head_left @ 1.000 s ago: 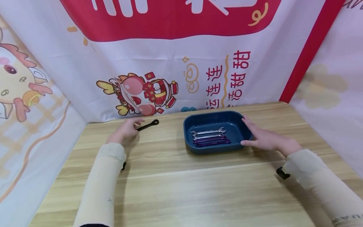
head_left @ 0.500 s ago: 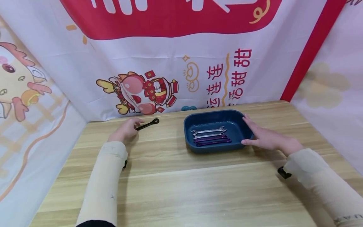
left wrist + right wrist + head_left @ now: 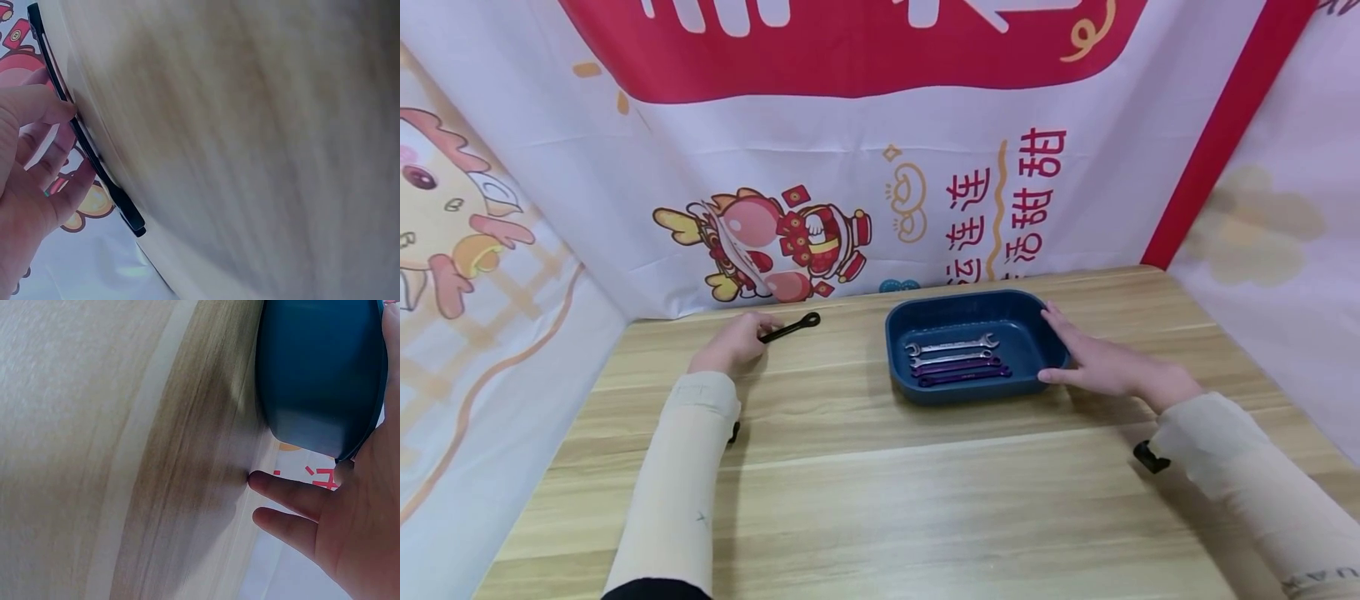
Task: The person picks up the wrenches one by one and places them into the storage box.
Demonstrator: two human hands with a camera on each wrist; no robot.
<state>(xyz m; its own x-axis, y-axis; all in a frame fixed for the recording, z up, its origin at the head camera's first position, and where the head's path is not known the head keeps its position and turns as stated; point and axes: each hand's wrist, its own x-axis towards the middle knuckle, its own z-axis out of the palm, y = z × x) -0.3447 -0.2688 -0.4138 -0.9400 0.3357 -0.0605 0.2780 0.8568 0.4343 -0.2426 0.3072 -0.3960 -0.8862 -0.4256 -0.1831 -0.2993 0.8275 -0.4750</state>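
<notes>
At the far left of the table, my left hand (image 3: 739, 342) pinches a black wrench (image 3: 793, 327) between thumb and fingers. Its ring end points to the right, and the other end is hidden by the hand in the head view. The left wrist view gives the wrench (image 3: 94, 150) along its whole length, with the thumb (image 3: 53, 105) on one side. A dark blue plastic bin (image 3: 902, 392) stands further right, and my right hand (image 3: 1097, 364) rests on its right end with straight, spread fingers. Two of those fingers (image 3: 287, 494) stick out below the bin (image 3: 322, 375) in the right wrist view.
Inside the bin lie silver wrenches (image 3: 951, 347) and purple wrenches (image 3: 966, 376), roughly side by side. A printed cloth (image 3: 820, 133) hangs along the back edge of the wooden table (image 3: 880, 500), with more cloth at both sides.
My left forearm has shifted slightly to the right. The hands, the black wrench and the bin keep nearly the same places.
</notes>
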